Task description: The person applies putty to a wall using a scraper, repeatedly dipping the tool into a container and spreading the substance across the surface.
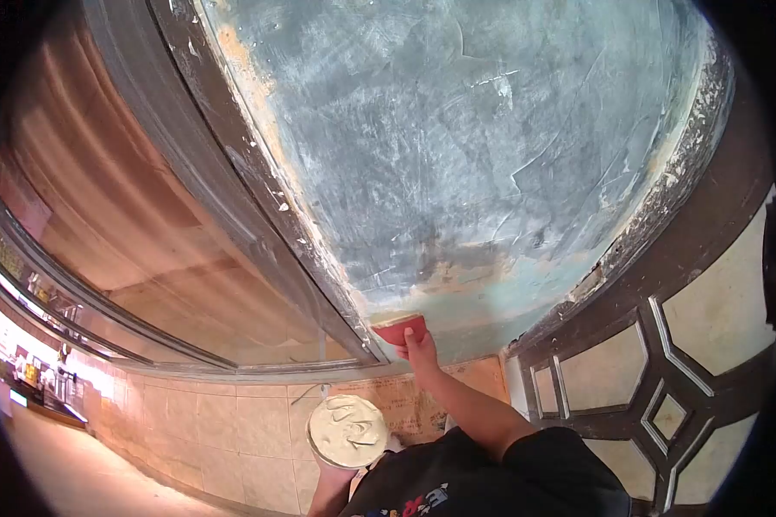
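Note:
My right hand (pixel 417 349) grips a red putty spreader (pixel 399 331), its edge at the lower left of the wall (pixel 457 164), near the brown frame. Cream-coloured paste shows along the spreader's upper edge. Low in the view, my left hand (pixel 336 476) supports a round tub from below and the side; most of its fingers are hidden. Thick cream putty (pixel 347 431) with scooped marks fills the tub. Grey-blue skim patches and scratches cover the wall, with a paler green band near its bottom.
A window with a brown frame (pixel 259 185) and a curtain behind glass (pixel 121 198) stands on the left. To the right is a dark door with pale panels (pixel 608 366). Cardboard (pixel 483 383) lies below the wall, beside beige tiles (pixel 250 431).

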Available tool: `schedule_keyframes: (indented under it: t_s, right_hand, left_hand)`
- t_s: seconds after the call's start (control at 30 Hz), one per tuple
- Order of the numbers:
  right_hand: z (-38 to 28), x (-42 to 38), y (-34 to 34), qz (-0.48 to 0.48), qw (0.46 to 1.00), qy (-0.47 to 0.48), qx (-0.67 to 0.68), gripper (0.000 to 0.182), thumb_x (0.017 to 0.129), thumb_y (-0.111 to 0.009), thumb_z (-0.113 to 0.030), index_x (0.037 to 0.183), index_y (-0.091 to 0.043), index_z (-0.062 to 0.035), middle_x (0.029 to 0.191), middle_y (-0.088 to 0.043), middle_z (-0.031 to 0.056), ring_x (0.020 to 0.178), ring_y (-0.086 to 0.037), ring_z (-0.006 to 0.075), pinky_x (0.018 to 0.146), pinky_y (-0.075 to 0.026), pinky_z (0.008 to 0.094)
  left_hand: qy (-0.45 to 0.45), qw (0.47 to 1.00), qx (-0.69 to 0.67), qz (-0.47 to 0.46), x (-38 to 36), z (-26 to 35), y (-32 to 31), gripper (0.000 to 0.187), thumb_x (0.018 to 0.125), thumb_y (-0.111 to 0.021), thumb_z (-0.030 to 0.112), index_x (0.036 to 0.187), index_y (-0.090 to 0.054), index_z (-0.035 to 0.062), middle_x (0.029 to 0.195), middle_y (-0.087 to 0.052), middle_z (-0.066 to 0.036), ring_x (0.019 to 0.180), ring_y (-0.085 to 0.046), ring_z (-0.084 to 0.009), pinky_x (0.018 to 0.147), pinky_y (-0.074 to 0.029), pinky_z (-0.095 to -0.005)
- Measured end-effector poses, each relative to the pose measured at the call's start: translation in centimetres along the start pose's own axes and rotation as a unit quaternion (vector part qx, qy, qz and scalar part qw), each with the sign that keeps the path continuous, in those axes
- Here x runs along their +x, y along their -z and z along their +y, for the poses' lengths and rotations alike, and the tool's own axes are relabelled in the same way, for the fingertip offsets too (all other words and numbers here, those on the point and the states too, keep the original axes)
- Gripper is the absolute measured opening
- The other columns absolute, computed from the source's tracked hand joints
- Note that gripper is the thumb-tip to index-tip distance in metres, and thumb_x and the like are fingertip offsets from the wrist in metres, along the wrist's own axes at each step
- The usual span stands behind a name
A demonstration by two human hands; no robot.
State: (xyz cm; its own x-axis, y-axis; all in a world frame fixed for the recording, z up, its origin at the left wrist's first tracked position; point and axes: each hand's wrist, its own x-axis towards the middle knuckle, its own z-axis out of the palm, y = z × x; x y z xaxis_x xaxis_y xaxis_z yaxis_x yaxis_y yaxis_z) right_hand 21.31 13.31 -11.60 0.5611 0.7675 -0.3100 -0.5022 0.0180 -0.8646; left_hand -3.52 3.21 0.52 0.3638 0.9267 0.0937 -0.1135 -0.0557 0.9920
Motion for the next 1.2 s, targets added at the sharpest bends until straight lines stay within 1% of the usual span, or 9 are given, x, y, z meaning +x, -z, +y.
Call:
schedule_keyframes:
  t_s: [0.07, 0.2, 0.4, 0.57, 0.6, 0.7, 0.97, 1.1, 1.2]
  right_hand:
    - [3.6, 1.0, 3.1, 0.016, 0.999, -0.009, -0.043, 0.039, 0.095, -0.061, -0.039, 0.115, -0.05, -0.0068, 0.088, -0.066, 0.0052, 0.062, -0.062, 0.0123, 0.057, -0.055, 0.0261]
    - [5.0, -1.5, 5.6, 0.024, 0.988, -0.13, -0.074, 0.039, 0.094, -0.062, -0.04, 0.113, -0.051, -0.0071, 0.078, -0.065, 0.0045, 0.054, -0.06, 0.0121, 0.05, -0.053, 0.0262]
    - [0.4, -3.7, 1.3, -0.147, 0.979, -0.074, -0.116, 0.035, 0.095, -0.061, -0.034, 0.116, -0.053, -0.0069, 0.095, -0.066, 0.0045, 0.069, -0.065, 0.0108, 0.059, -0.054, 0.0246]
    - [-2.7, -2.2, -2.5, -0.114, 0.992, 0.011, -0.059, 0.035, 0.096, -0.061, -0.033, 0.117, -0.053, -0.0059, 0.099, -0.065, 0.0041, 0.072, -0.064, 0.0102, 0.06, -0.053, 0.0244]
    - [-3.0, -2.1, -2.8, -0.082, 0.996, 0.04, -0.023, 0.034, 0.096, -0.061, -0.033, 0.115, -0.053, -0.0054, 0.097, -0.065, 0.0038, 0.071, -0.063, 0.0098, 0.059, -0.052, 0.0241]
    - [-0.2, -0.1, -0.1, -0.01, 0.993, 0.058, -0.099, 0.033, 0.097, -0.06, -0.034, 0.111, -0.053, -0.0048, 0.089, -0.064, 0.0034, 0.064, -0.06, 0.0095, 0.055, -0.051, 0.0246]
    - [5.0, -3.7, 6.1, 0.002, 0.991, -0.112, -0.079, 0.035, 0.096, -0.06, -0.036, 0.112, -0.053, -0.0054, 0.08, -0.064, 0.0046, 0.057, -0.059, 0.0119, 0.053, -0.052, 0.0265]
    - [2.7, -3.5, 2.7, -0.057, 0.993, -0.103, 0.027, 0.035, 0.095, -0.063, -0.032, 0.113, -0.051, -0.0034, 0.088, -0.065, 0.0068, 0.066, -0.065, 0.0144, 0.055, -0.054, 0.0249]
    - [-2.7, -4.3, -2.5, -0.066, 0.991, -0.079, 0.082, 0.037, 0.095, -0.063, -0.033, 0.116, -0.052, -0.0052, 0.094, -0.065, 0.0064, 0.073, -0.067, 0.0151, 0.06, -0.055, 0.0264]
  left_hand:
    - [0.146, 0.963, -0.215, 0.075, 0.2, 0.2, -0.4, 0.074, 0.073, -0.081, 0.009, 0.136, -0.043, 0.0045, 0.127, -0.058, -0.011, 0.112, -0.06, -0.0209, 0.093, -0.052, -0.0364]
    - [0.098, 0.982, -0.148, 0.064, -0.4, 0.4, 0.0, 0.075, 0.072, -0.081, 0.007, 0.136, -0.041, 0.0043, 0.127, -0.057, -0.012, 0.113, -0.059, -0.0217, 0.094, -0.052, -0.0372]
    - [0.077, 0.995, -0.066, 0.02, -0.7, 0.3, 0.6, 0.079, 0.071, -0.082, 0.007, 0.138, -0.04, 0.005, 0.13, -0.055, -0.012, 0.116, -0.058, -0.0223, 0.096, -0.051, -0.0377]
    - [0.07, 0.994, -0.086, 0.002, -0.4, -1.3, 0.8, 0.081, 0.071, -0.082, 0.005, 0.139, -0.039, 0.0061, 0.132, -0.054, -0.01, 0.117, -0.057, -0.0228, 0.099, -0.05, -0.038]
    - [0.133, 0.959, -0.247, 0.037, 0.0, -2.0, 0.8, 0.065, 0.084, -0.07, 0.012, 0.14, -0.037, 0.0052, 0.133, -0.052, -0.013, 0.118, -0.056, -0.0245, 0.097, -0.05, -0.0415]
    - [0.02, 0.995, -0.098, -0.017, 0.0, -0.4, 0.1, 0.066, 0.084, -0.071, 0.012, 0.14, -0.036, 0.0047, 0.133, -0.052, -0.013, 0.118, -0.056, -0.0252, 0.097, -0.05, -0.0418]
    - [0.001, 0.999, -0.051, -0.004, 0.4, 0.0, 0.3, 0.083, 0.069, -0.084, 0.008, 0.139, -0.038, 0.005, 0.131, -0.053, -0.011, 0.116, -0.057, -0.0209, 0.096, -0.051, -0.0375]
    - [-0.026, 1.0, -0.008, -0.01, 0.6, -0.2, 0.3, 0.08, 0.072, -0.082, 0.006, 0.139, -0.038, 0.005, 0.132, -0.053, -0.011, 0.116, -0.057, -0.022, 0.096, -0.051, -0.0385]
    - [0.082, 0.962, -0.26, -0.006, 1.0, -1.3, 0.5, 0.055, 0.091, -0.062, 0.011, 0.14, -0.038, 0.0056, 0.134, -0.051, -0.012, 0.12, -0.055, -0.0242, 0.1, -0.049, -0.0424]
